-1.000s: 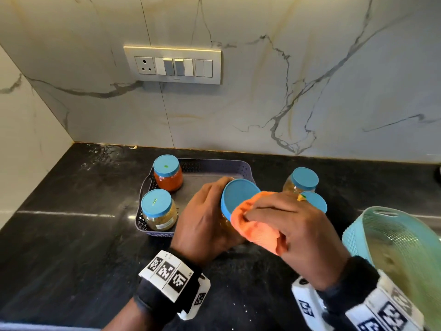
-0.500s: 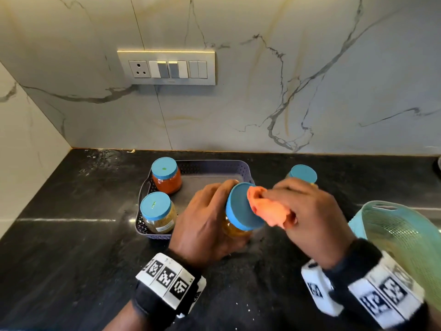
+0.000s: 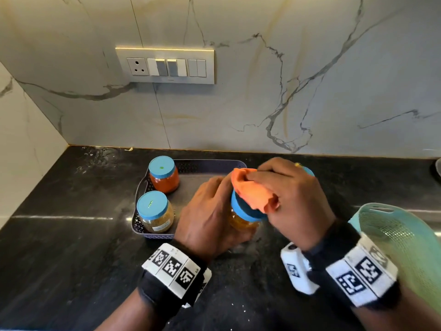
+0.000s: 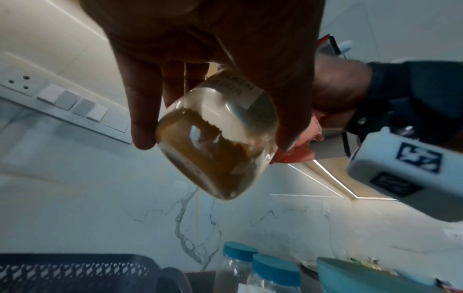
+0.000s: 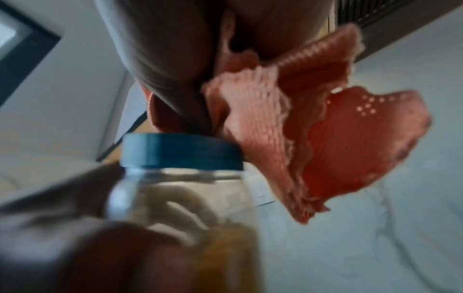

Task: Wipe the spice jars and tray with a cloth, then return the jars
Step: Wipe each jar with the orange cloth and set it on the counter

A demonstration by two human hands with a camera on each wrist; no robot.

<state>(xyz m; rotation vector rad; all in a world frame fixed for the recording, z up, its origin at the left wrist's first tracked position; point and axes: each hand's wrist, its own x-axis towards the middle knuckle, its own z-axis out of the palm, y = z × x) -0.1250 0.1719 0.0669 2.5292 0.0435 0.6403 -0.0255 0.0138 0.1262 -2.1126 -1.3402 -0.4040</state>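
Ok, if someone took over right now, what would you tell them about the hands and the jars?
Left hand grips the yellow-spice jar, tilted, above the counter.
Right hand presses the orange cloth on its blue lid.
Two jars stand in the tray; two more stand outside it.
Done: cannot tell which jars are wiped.
Left: finish this jar, wipe the tray, return the jars.

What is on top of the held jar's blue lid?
The orange cloth, pressed on the held jar's blue lid by the right hand. The lid's top under it is hidden.
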